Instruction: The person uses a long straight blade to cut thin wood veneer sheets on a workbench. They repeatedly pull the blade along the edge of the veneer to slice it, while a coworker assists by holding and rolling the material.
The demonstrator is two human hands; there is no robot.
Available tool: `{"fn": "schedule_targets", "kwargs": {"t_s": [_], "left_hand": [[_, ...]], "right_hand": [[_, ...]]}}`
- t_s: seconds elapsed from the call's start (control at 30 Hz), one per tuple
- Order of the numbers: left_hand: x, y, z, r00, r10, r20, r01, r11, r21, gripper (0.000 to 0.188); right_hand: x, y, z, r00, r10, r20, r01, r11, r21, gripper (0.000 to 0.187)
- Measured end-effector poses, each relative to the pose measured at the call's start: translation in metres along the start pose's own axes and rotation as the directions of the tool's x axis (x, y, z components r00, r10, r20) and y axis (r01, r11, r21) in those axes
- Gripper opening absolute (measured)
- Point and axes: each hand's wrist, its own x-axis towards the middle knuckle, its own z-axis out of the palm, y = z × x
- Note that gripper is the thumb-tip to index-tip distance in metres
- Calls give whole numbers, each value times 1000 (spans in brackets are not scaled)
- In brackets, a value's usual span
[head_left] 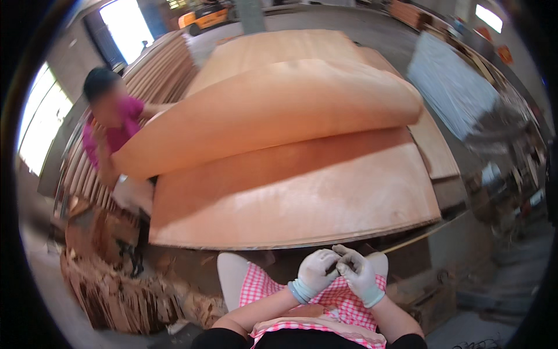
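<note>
My left hand point(317, 270) and my right hand point(357, 270), both in whitish gloves with greyed fingers, meet over my lap. The fingers of both are curled and pressed together; whatever they may pinch is too small to make out. Beneath them lies a pink-and-white checked apron point(264, 286). Just beyond stands a stack of large flat wood sheets point(302, 209), touched by neither hand. A thin veneer sheet point(273, 119) is lifted and curled above the stack. A co-worker in a magenta top point(119, 136) holds its left end.
Torn veneer scraps point(110, 285) are heaped at the lower left. Behind the co-worker, stacked long boards point(160, 64) run back. A pale-wrapped stack point(450, 81) stands at the right. An orange forklift point(203, 18) and a pillar point(251, 16) are at the back.
</note>
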Motion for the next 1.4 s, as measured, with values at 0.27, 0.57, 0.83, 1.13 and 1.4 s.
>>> {"fn": "schedule_targets", "kwargs": {"t_s": [0.27, 0.57, 0.83, 1.13, 1.4], "left_hand": [[-77, -14, -25, 836, -545, -65, 418, 709, -568, 15], [-114, -46, -38, 726, -680, 99, 403, 304, -864, 9], [-131, -113, -126, 467, -798, -381, 133, 490, -862, 13], [-218, -272, -340, -74, -404, -912, 517, 766, -382, 8], [-277, -347, -455, -127, -275, -953, 907, 356, -224, 28]], "right_hand": [[-4, 4, 86, 991, 90, 97, -90, 996, -11, 23], [0, 11, 133, 972, 169, 164, -150, 981, -120, 58], [38, -13, 87, 980, 47, 193, 133, 567, -813, 17], [71, 0, -48, 952, 305, -11, -156, 454, -877, 19], [100, 3, 10, 965, 260, 36, -36, 267, -963, 30]]}}
